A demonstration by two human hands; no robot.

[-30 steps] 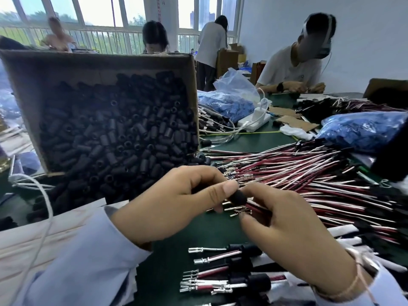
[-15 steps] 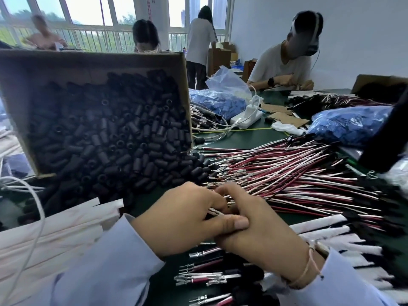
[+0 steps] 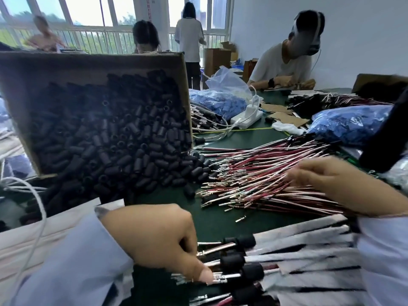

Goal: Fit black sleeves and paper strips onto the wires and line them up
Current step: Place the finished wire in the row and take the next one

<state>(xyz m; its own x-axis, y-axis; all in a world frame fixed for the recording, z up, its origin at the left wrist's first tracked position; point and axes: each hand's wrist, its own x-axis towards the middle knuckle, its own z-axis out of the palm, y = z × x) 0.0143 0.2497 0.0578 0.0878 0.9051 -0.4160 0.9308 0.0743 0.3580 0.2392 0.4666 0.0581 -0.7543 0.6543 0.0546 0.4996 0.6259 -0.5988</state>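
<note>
Head: L hand (image 3: 154, 246) pinches metal-tipped, blk-sleeved wires (image 3: 230, 276).

A sleeved wire (image 3: 252, 272) on the desk (image 3: 220, 221) is pinched at its metal end by the left hand (image 3: 154, 241). Loose red and white wires (image 3: 254, 180) are touched by the right hand (image 3: 344, 184), fingers relaxed. Black sleeves (image 3: 110, 140) are spilled from a tilted cardboard box (image 3: 88, 62).

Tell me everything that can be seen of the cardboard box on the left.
The cardboard box is plain brown, tipped up so its open face looks toward the camera. Short black tubular sleeves fill it and spill from its lower right corner onto the green table. A white cable lies before its lower left corner.
</note>
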